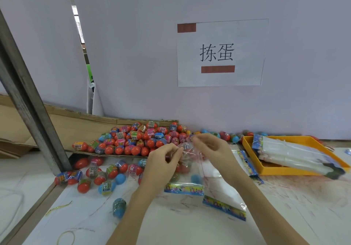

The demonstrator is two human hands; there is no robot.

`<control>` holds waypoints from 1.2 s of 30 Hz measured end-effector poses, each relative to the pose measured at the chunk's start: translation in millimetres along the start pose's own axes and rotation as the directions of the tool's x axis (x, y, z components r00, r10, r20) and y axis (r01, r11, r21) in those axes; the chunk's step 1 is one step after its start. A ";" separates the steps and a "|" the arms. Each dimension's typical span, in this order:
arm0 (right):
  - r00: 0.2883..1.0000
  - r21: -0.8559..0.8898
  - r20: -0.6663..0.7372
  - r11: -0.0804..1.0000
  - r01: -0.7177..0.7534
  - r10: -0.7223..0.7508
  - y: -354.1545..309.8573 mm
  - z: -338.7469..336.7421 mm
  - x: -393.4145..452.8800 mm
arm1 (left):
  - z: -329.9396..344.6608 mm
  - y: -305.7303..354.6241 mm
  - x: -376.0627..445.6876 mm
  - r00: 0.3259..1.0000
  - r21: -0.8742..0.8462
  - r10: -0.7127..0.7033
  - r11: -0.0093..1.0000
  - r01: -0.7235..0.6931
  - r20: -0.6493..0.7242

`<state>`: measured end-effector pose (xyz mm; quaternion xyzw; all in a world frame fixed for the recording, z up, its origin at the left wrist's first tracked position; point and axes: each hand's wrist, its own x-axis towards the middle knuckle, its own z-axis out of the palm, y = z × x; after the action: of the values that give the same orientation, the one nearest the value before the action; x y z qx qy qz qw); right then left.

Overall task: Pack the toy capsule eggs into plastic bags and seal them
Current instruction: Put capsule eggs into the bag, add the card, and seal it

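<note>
My left hand [161,161] and right hand [210,149] pinch the plastic bag [187,170] neck between their fingers [176,150], just in front of the egg pile [140,138].

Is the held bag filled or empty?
Filled: eggs show through the clear bag, its gathered neck pinched by left hand and right hand.

A white paper sign [221,52] with two printed characters is seen taped to the pale wall [144,45]. A grey metal post [28,100] is seen slanting at the left, with flattened cardboard [76,125] laid behind it on the table [284,216].
</note>
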<state>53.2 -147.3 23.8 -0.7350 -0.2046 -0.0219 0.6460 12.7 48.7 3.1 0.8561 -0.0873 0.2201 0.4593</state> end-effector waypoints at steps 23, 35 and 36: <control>0.989 -0.531 -0.002 0.838 0.126 -0.150 -1.6 -14.2 2.6 | -3.7 -5.2 4.6 0.993 -0.034 -0.028 0.999 0.024 -0.111; 0.977 0.061 0.168 0.988 -0.143 0.131 -11.2 0.4 -4.6 | -3.0 -2.5 4.8 0.978 0.162 0.065 0.986 -0.034 -0.196; 0.968 0.089 0.189 0.979 -0.182 0.163 -11.4 -0.4 -4.5 | -2.9 -3.0 4.7 0.978 0.157 0.050 0.987 -0.018 -0.201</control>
<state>45.3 -147.9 33.3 -0.7137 -0.1984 0.1120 0.6624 17.0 53.0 4.5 0.8603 -0.0373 0.3207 0.3945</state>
